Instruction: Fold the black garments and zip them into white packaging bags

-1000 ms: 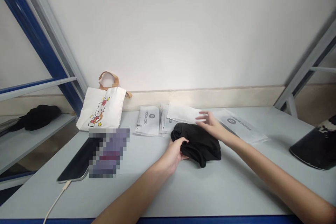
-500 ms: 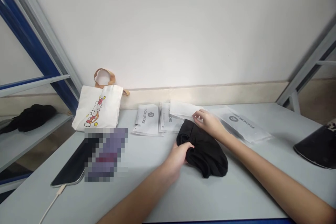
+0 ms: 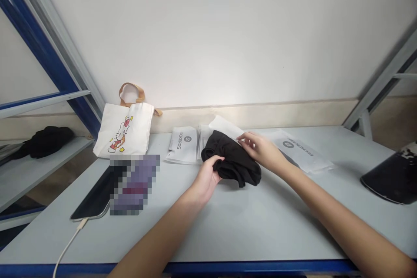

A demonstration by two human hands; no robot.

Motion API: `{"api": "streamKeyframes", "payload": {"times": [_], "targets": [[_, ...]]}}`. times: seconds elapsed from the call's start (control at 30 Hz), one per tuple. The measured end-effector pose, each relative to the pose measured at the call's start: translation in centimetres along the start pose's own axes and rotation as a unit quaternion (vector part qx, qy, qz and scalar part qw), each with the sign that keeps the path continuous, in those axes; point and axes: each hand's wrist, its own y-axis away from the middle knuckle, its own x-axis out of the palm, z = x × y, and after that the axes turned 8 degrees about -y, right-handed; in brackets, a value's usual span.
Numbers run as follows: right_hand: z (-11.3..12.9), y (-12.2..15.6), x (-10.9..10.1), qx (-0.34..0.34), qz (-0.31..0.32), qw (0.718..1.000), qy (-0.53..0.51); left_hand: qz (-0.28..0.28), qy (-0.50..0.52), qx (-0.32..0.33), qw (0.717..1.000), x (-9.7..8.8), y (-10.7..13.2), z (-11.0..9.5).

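Note:
A folded black cloth [image 3: 233, 163] lies on the pale grey table [image 3: 260, 217]. My left hand [image 3: 206, 178] grips its near left edge, fingers curled round the fabric. My right hand [image 3: 260, 150] pinches a white packet [image 3: 226, 127] at the far side of the cloth; that packet is tilted up over the cloth's back edge. More white printed packets lie flat behind: one [image 3: 185, 144] to the left of the cloth and a larger one [image 3: 299, 152] to the right.
A white tote bag [image 3: 125, 130] with a cartoon cat leans against the wall at the left. A dark tablet [image 3: 93, 200] with a white cable [image 3: 67, 245] lies beside a blurred patch. A black object [image 3: 391, 178] sits at the right edge; dark cloth [image 3: 44, 141] rests on the left shelf.
The black cloth has been pulled left and farther from me with my left hand. My right hand has closed on the white packet and lifted its edge over the cloth.

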Motion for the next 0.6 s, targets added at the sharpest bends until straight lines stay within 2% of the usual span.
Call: {"api": "streamKeyframes", "payload": {"times": [0.17, 0.27, 0.37, 0.43, 0.5, 0.6], "targets": [[0.8, 0.3, 0.0, 0.013, 0.022, 0.995, -0.091, -0.017, 0.015, 0.011, 1.000, -0.5, -0.6, -0.5], [1.2, 0.3, 0.1, 0.025, 0.034, 0.987, -0.153, 0.002, 0.006, -0.003, 1.000, -0.3, -0.7, -0.1], [1.2, 0.1, -0.1, 0.068, 0.025, 0.961, -0.267, 0.025, -0.019, -0.032, 0.999, 0.1, -0.4, 0.8], [1.4, 0.0, -0.5, 0.097, 0.041, 0.943, -0.317, 0.027, -0.031, -0.038, 0.998, 0.3, -0.2, 1.0], [2.1, 0.1, -0.9, 0.111, 0.072, 0.936, -0.325, 0.010, -0.030, -0.020, 0.999, 0.3, -0.2, 0.8], [3.3, 0.5, -1.3, 0.092, 0.095, 0.939, -0.317, -0.023, -0.025, 0.016, 0.999, -0.1, -0.4, 0.1]]}}
